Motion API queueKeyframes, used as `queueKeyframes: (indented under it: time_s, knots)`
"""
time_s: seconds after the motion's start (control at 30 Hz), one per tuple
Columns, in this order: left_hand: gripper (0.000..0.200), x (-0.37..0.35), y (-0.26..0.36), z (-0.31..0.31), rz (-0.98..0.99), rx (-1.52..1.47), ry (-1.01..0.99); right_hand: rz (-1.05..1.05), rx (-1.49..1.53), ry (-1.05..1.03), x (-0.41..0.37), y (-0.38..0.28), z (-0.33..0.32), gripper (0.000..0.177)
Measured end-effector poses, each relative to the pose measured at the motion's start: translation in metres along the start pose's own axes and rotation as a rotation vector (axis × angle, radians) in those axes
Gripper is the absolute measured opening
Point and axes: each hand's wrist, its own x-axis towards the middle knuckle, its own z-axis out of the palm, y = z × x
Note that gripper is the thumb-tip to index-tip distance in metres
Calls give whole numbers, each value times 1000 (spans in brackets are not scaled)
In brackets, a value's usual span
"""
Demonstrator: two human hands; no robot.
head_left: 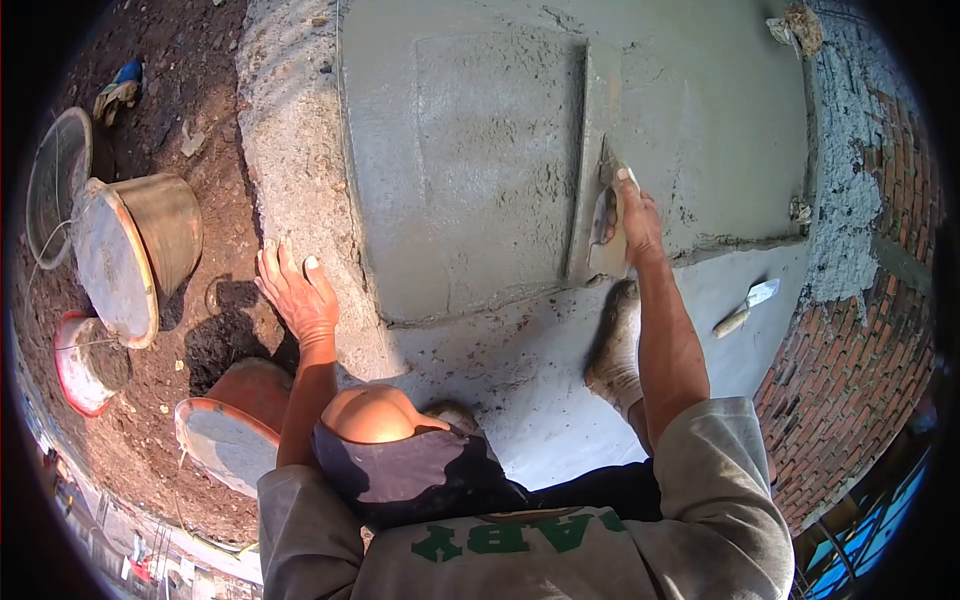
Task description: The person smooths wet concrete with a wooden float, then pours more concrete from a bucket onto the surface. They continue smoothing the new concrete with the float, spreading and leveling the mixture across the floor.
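My right hand (637, 215) is wrapped round the handle of a long plastering float (600, 105). The float's blade lies on wet grey mortar (480, 180), with a raised ridge of mortar along its left edge. To the left of the float the surface is rough and pitted in patches; on the right it looks smoother. My left hand (298, 290) leans on the rough concrete edge (295, 150), fingers spread and holding nothing. A small trowel (748, 308) lies on the pale slab to the right of my right forearm.
Several buckets stand on the soil at left, among them a mortar-filled bucket (165, 225) and an orange-rimmed bucket (255, 395). A brick wall (850, 350) borders the right side. My bare foot (615, 350) rests on the pale slab (560, 420) below the mortar.
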Motion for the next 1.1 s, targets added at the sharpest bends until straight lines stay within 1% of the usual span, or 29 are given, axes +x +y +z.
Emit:
queueKeyframes:
  time_s: [0.13,0.27,0.5,0.6,0.7,0.8,0.83,0.9,0.97,1.07,1.1]
  knots:
    - [51,2,2,3,-13,8,-7,12,126,-17,-19,3,35,43]
    - [51,1,1,0,-15,13,-18,30,95,17,-42,0,71,41]
    - [52,1,-1,1,-6,-5,-18,31,107,-64,-86,1,133,38]
    - [51,2,-2,0,1,-21,-24,-8,77,-36,-99,4,155,39]
    - [52,1,-4,0,-4,-33,-30,-21,40,-107,-107,6,168,46]
    - [52,2,-3,-1,-16,-37,-39,-60,86,-134,-114,17,186,46]
    - [52,4,-3,-1,-12,-40,-36,-69,85,-167,-119,15,193,43]
    - [51,2,-4,-1,12,-68,-8,-88,29,-157,-122,18,211,42]
    - [51,0,-4,-1,2,-66,-33,-79,-2,-139,-133,18,225,39]
    - [53,3,-5,-4,-15,-72,-36,-31,141,-221,-141,16,232,36]
    - [53,3,-6,-2,-16,-71,-37,-13,129,-237,-142,15,232,35]
